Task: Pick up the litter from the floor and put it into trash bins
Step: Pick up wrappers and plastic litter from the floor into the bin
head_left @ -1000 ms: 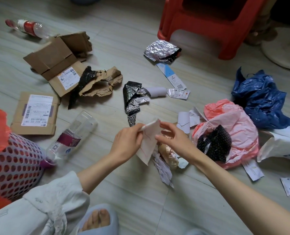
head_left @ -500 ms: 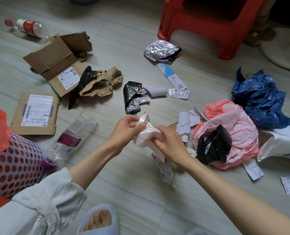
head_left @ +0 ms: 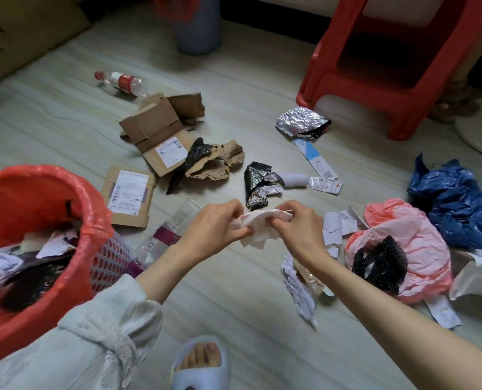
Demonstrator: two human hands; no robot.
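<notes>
Both hands hold one crumpled white paper [head_left: 258, 225] above the floor. My left hand [head_left: 215, 226] grips its left end and my right hand [head_left: 297, 226] pinches its right end. A perforated bin with a red liner [head_left: 73, 190] stands at the left, with paper scraps and dark wrappers inside. Litter covers the floor: cardboard boxes [head_left: 155, 128], a flat labelled box [head_left: 127, 195], a clear bottle [head_left: 175, 226] under my left wrist, a black wrapper [head_left: 255, 178], a pink bag [head_left: 408, 249], a blue bag [head_left: 453, 201].
A red plastic stool [head_left: 374, 80] stands at the back right. A grey bin [head_left: 199, 26] is at the back, a red-labelled bottle [head_left: 121, 81] near it. Silver foil [head_left: 298, 122] and paper scraps [head_left: 298, 291] lie around. My slippered foot [head_left: 200, 361] is at the bottom.
The flat white paper has been crumpled between both hands and now stretches sideways between them. The view has tilted left and up, bringing the red-lined bin's inside into sight.
</notes>
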